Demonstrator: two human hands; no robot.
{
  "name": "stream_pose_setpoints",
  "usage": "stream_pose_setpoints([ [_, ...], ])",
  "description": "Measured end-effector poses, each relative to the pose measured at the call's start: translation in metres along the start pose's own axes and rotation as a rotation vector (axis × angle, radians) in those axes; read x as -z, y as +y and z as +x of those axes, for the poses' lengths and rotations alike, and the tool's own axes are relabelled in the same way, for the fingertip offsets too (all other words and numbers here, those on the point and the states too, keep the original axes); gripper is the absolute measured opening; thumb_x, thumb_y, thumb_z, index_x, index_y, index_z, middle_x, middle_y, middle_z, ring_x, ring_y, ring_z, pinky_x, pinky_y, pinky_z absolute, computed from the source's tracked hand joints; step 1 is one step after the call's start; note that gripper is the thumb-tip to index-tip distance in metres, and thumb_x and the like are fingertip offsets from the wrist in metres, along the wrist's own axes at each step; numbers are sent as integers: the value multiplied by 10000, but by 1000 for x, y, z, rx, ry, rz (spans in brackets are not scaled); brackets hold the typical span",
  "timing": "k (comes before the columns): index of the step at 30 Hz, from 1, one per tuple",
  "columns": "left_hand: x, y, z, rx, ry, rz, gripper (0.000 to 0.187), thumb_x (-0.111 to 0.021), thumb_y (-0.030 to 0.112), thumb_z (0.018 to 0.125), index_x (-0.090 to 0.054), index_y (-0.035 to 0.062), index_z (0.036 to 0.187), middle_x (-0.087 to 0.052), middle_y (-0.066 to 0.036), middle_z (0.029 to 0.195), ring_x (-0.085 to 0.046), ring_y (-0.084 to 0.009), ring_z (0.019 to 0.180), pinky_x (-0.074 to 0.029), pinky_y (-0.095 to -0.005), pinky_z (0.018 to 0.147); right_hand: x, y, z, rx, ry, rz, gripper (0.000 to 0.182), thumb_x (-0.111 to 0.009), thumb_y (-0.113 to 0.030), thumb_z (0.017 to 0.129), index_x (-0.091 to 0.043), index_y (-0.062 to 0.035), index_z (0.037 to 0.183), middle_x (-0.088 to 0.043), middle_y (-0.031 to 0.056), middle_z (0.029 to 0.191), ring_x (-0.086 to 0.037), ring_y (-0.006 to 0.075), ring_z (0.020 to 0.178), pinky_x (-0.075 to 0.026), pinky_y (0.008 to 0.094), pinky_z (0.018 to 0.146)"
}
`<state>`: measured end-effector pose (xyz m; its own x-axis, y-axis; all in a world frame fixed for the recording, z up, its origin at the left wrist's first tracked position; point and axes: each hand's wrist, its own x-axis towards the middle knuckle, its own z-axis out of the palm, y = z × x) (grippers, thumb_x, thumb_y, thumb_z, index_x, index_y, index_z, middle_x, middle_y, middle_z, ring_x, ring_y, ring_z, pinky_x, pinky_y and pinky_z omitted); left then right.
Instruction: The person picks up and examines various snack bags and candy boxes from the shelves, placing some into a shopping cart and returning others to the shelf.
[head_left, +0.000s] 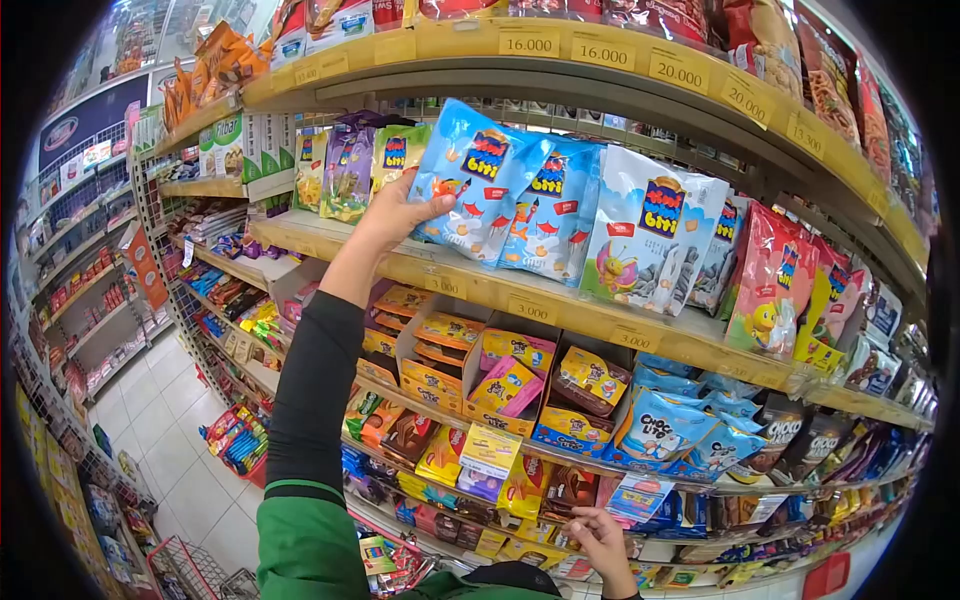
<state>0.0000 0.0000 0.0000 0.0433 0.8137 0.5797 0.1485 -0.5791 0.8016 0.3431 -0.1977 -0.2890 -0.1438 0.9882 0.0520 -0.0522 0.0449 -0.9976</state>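
My left hand (392, 218) reaches up to the middle shelf. It is closed on the left edge of a light-blue snack bag (468, 185) marked "biti", thumb across the front. The bag tilts slightly and overlaps another blue snack bag (548, 212) on its right. Green and purple snack bags stand just left of it. Low in front of the shelves, my right hand (602, 545) hangs with its fingers loosely bent and slightly apart, holding nothing I can see. Behind that hand are brown and yellow packets (570, 492).
A white snack bag (650, 235) and red ones (770, 280) stand farther right. Boxes of small packets (510, 370) fill the shelf below. A yellow price-tag rail (480, 300) edges the middle shelf. At lower left are a shopping cart (185, 572) and a tiled floor (180, 430).
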Motion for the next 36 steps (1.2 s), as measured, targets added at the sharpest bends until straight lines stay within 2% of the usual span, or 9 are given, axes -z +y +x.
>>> stream_pose_setpoints([
  [5,7,1,1,46,-30,172,595,-703,142,640,-382,-8,1117,-548,-120,945,-530,-155,839,-435,-267,722,2,8,-5,18,22,-11,236,-503,-74,803,-441,22,1010,-579,114,805,-570,166,755,-454,268,681],
  [11,12,-19,9,-219,-30,276,674,-721,105,597,-343,-11,1143,-530,-125,941,-530,-166,791,-442,-273,675,6,14,-3,2,22,-2,218,-492,-57,806,-443,19,1005,-578,117,801,-570,170,753,-461,280,693],
  [14,14,-13,6,-110,35,578,749,-737,116,566,-314,-12,1172,-522,-133,920,-534,-183,767,-440,-279,670,5,12,-3,-2,16,-10,218,-488,-53,808,-438,18,1008,-577,117,801,-571,170,753,-462,283,697],
  [17,15,-8,2,-88,54,578,789,-745,160,557,-304,-7,1190,-522,-131,867,-530,-200,755,-431,-286,688,3,10,-4,-26,21,61,256,-528,-87,795,-447,28,1009,-578,99,813,-560,135,769,-437,233,675],
  [24,20,-12,-20,-285,227,608,703,-696,191,625,-319,21,1193,-482,-140,946,-497,-206,849,-431,-297,696,3,12,-5,13,12,-2,236,-506,-79,803,-440,16,1009,-578,108,798,-566,155,749,-445,252,669],
  [28,36,-4,-85,-318,321,649,600,-629,167,699,-317,44,1197,-432,-136,1053,-440,-203,974,-429,-293,734,2,8,-9,-6,13,24,236,-523,-77,793,-450,24,993,-569,94,794,-554,142,760,-428,242,682],
  [30,48,-15,-131,-288,431,497,545,-594,103,717,-329,52,1190,-437,-101,1036,-436,-182,962,-418,-271,739,5,13,-10,-19,22,4,235,-530,-67,782,-452,14,989,-563,84,781,-548,137,741,-423,243,684],
  [33,85,-70,-213,-132,598,194,478,-567,106,739,-361,57,1167,-457,-79,1028,-458,-152,908,-401,-248,741,10,29,-8,39,35,-81,260,-519,-127,793,-454,0,1010,-576,88,788,-557,137,716,-431,224,630],
  [36,118,-122,-318,251,899,323,423,-543,161,758,-395,64,1142,-486,-71,1015,-468,-132,884,-391,-233,711,-1,14,-7,8,-4,-133,290,-524,-166,794,-452,6,1016,-563,67,772,-530,112,703,-417,218,633],
])
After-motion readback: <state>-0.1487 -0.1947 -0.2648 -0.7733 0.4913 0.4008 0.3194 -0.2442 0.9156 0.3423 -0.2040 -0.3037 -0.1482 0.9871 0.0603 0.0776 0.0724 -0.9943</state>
